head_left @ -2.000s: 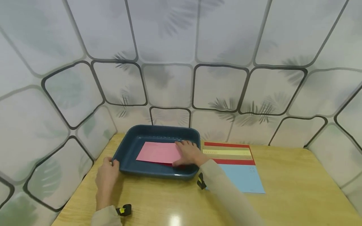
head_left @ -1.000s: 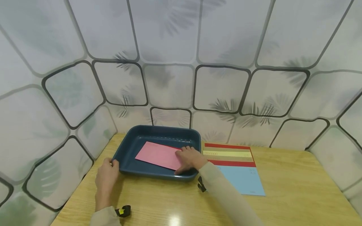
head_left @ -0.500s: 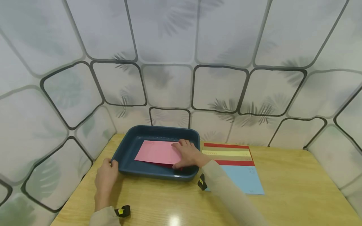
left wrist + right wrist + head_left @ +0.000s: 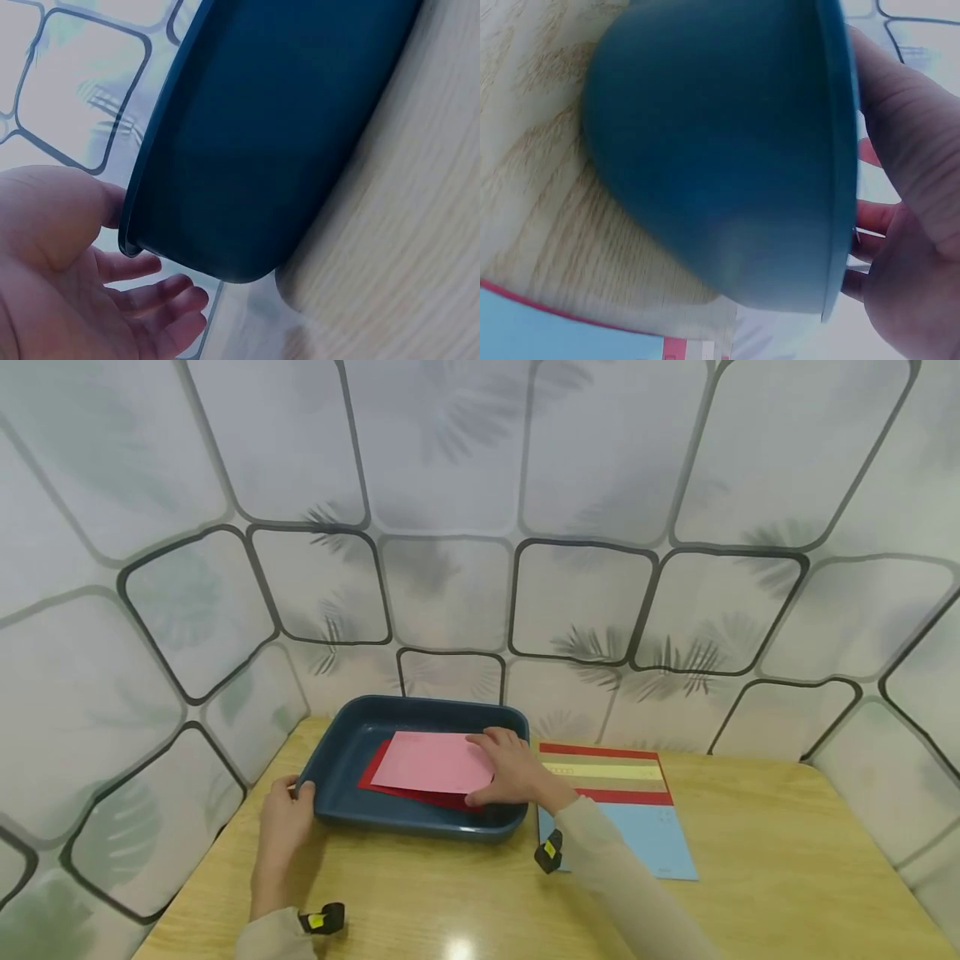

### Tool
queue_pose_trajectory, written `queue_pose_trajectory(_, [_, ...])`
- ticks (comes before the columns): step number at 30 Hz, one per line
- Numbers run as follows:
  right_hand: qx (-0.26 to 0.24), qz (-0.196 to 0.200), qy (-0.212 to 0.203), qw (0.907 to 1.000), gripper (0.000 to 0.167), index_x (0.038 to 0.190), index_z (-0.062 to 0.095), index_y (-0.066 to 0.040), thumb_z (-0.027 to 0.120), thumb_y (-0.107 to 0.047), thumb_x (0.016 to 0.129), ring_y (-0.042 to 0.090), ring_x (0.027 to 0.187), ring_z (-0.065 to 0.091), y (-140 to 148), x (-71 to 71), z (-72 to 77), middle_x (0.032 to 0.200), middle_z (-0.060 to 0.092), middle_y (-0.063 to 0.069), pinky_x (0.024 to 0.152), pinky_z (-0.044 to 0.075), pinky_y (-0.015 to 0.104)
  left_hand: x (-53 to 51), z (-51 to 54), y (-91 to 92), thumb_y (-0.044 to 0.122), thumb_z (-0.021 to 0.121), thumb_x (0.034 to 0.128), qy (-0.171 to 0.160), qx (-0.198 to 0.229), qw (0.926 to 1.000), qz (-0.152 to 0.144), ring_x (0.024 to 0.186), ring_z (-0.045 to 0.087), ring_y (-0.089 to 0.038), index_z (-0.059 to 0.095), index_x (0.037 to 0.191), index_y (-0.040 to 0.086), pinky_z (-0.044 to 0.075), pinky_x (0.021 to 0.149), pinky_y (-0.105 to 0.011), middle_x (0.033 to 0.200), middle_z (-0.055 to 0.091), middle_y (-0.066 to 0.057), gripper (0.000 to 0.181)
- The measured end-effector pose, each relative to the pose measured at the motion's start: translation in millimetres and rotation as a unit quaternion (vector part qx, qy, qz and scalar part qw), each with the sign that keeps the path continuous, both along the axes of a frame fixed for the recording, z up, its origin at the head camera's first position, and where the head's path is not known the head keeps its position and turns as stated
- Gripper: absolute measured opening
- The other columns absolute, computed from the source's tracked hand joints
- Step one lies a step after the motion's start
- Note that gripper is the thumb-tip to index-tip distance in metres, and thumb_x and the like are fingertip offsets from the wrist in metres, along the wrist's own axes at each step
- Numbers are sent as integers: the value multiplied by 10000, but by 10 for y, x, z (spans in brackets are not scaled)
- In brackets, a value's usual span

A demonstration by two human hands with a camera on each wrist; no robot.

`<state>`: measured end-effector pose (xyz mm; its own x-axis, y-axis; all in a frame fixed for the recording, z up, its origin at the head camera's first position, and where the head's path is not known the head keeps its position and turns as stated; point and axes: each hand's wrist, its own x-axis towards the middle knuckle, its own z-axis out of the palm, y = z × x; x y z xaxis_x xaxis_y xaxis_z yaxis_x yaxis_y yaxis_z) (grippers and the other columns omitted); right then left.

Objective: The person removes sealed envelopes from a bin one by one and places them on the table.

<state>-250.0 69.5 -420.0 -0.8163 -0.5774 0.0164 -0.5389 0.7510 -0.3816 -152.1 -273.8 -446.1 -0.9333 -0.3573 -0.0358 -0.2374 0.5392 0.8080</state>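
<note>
A dark blue rectangular tray (image 4: 405, 827) sits on the wooden table. My left hand (image 4: 283, 831) holds its front left corner; in the left wrist view the thumb is at the rim, the fingers outside below it. Inside the tray, my right hand (image 4: 517, 774) grips the right end of a pink envelope (image 4: 427, 762). Beneath the pink one lies a red envelope (image 4: 372, 767), tilted to it and mostly covered. In the right wrist view the tray wall (image 4: 727, 150) hides what the right fingers hold.
Right of the tray, a light blue envelope (image 4: 652, 843) and a red, tan and yellow striped group of envelopes (image 4: 607, 772) lie on the table (image 4: 787, 860), partly under the right forearm. A patterned curtain-like backdrop (image 4: 585, 593) stands close behind the tray.
The pink envelope has swung about and shifted a little right with my right hand, uncovering the red one's left end. My left hand stays at the tray's corner.
</note>
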Motion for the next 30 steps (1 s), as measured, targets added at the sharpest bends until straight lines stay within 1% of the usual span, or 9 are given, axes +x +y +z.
queue_pose_trajectory(2, [-150,-65,3,9999,947,1500,410,-182,816,-524,717,364,1416,278,47,10,-3,1526,348,178,1122,284,589,-7,16,2,243,355,1046,-32,223,9997,-70,1264,418,-531,183,1489,-156,382,1004,-602,1384,375,-422,620])
queue_pose_trajectory(3, [-213,-97,-18,9997,945,1504,407,-184,815,-520,721,363,1417,277,69,16,-4,1529,344,176,1116,296,591,-10,23,3,236,358,1044,-70,263,9996,-97,1287,391,-542,152,1497,-156,366,1023,-609,1403,349,-429,633])
queue_pose_trajectory(5, [-372,-123,-8,9992,937,1501,412,-179,818,-510,725,375,1413,286,115,29,-6,1526,347,183,1104,312,598,-15,29,4,211,367,1036,-167,248,9994,-152,1328,334,-560,123,1501,-156,324,1065,-619,1439,297,-440,641])
queue_pose_trajectory(7, [-505,-158,-16,9986,933,1499,414,-175,819,-504,726,379,1402,299,159,43,-11,1520,354,182,1091,329,600,-21,23,6,186,370,1027,-249,188,9993,-194,1347,301,-568,129,1495,-162,294,1086,-624,1454,271,-445,630])
queue_pose_trajectory(10, [-606,-227,-41,9979,940,1506,403,-179,821,-497,727,366,1382,326,223,66,-21,1514,363,166,1078,349,594,-23,9,13,171,353,1016,-302,78,9993,-216,1352,293,-570,172,1479,-165,283,1094,-625,1455,274,-445,599])
queue_pose_trajectory(13, [-739,-262,-75,9969,953,1512,390,-177,825,-486,722,349,1366,345,280,90,-22,1507,371,148,1061,372,592,-19,-3,17,170,340,1007,-294,67,9994,-189,1346,301,-571,196,1467,-165,288,1086,-632,1447,286,-444,587])
queue_pose_trajectory(16, [-934,-249,-97,9953,959,1512,385,-162,835,-456,718,353,1367,340,332,119,-2,1501,377,148,1055,369,608,-12,-3,18,174,335,1001,-284,73,9994,-183,1344,310,-564,206,1461,-165,292,1085,-629,1445,295,-437,585])
queue_pose_trajectory(22, [-1120,-301,-144,9932,951,1518,370,-154,828,-441,735,352,1397,300,433,158,22,1528,343,159,1059,357,624,-5,3,21,184,324,999,-261,70,9994,-235,1335,326,-557,223,1452,-172,303,1077,-623,1437,316,-429,585])
queue_pose_trajectory(30, [-1383,-346,-19,9898,934,1510,379,-133,837,-418,747,335,1384,326,548,211,7,1526,347,153,1055,367,620,-6,-22,31,186,319,992,-156,-58,9996,-213,1307,364,-563,266,1428,-186,332,1056,-618,1403,361,-436,575])
